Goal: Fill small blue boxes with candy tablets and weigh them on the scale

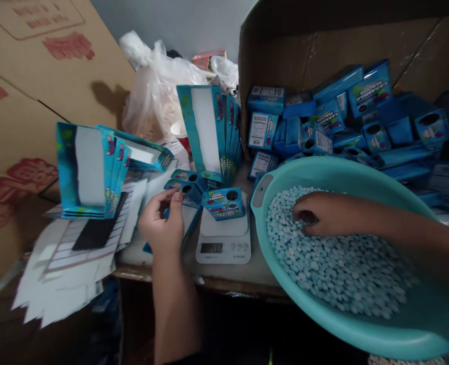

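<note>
My right hand [313, 214] is down in the pale blue candies [346, 263], its fingers curled into them and the tips hidden. The candies lie in a turquoise plastic tub [281, 276]. My left hand [163, 218] is raised left of the scale, thumb and fingers drawn together; whatever is between them is hidden. Just beyond it are small blue candy boxes [196, 185] with round dark holes. One blue candy box [224, 204] stands on the white digital scale [224, 248]; its display is too small to read.
Nested blue display trays [199, 132] stand behind the scale, and more trays [91, 172] sit at left on loose papers [64, 268] with a black slab. A large carton [277, 50] holds many blue boxes at back right. A plastic bag [159, 86] and cup [179, 131] are behind.
</note>
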The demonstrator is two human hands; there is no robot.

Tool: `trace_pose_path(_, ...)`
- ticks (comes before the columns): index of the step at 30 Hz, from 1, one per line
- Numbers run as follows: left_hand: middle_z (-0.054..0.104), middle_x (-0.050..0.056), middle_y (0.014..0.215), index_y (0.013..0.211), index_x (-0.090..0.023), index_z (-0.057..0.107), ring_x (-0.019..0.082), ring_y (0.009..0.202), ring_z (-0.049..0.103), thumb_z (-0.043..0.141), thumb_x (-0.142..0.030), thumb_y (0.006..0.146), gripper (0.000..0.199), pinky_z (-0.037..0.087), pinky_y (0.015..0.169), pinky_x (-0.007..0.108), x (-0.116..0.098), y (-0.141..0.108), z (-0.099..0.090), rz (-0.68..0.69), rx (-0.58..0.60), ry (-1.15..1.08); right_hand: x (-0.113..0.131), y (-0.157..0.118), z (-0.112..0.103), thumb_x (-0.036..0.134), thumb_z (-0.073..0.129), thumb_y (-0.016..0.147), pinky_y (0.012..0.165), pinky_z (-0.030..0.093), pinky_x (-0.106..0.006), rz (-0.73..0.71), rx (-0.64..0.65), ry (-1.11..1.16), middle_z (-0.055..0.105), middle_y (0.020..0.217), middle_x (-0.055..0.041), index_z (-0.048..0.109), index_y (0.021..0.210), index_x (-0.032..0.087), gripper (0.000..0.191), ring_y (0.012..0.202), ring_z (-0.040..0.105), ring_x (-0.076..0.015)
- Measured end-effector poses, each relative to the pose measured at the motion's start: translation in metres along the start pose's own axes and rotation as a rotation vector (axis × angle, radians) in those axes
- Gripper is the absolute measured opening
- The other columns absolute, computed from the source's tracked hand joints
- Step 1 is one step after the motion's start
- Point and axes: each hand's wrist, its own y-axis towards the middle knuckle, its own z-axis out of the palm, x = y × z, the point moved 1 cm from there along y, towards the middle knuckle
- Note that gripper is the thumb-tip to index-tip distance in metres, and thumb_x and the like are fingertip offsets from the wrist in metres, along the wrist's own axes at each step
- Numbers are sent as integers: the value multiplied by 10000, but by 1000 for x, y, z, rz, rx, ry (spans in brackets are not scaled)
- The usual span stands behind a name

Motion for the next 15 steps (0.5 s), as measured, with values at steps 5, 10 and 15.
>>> trace_pose_path(5,785,48,944,1034,-193,800,208,864,734,710,-521,953,350,567,826,318,-2,-4,0,76,157,41,-1,1,4,203,744,823,642,382,-347,24,56,36,688,898,-49,651,883,223,112,779,623,-228)
trace_pose_path(10,781,46,957,1013,-198,795,205,856,710,682,-490,984,314,547,827,318,-9,-2,-2,186,251,43,2,4,5,243,742,818,624,366,-342,0,40,-6,674,882,-43,636,879,215,126,760,604,-218)
trace_pose_path(15,773,69,1038,1104,-193,768,228,936,721,683,-489,982,331,568,877,344,-8,-1,-2,189,301,-17,9,-2,1,297,780,837,744,463,-350,-49,-10,-27,715,1045,-71,687,1031,213,231,901,663,-262)
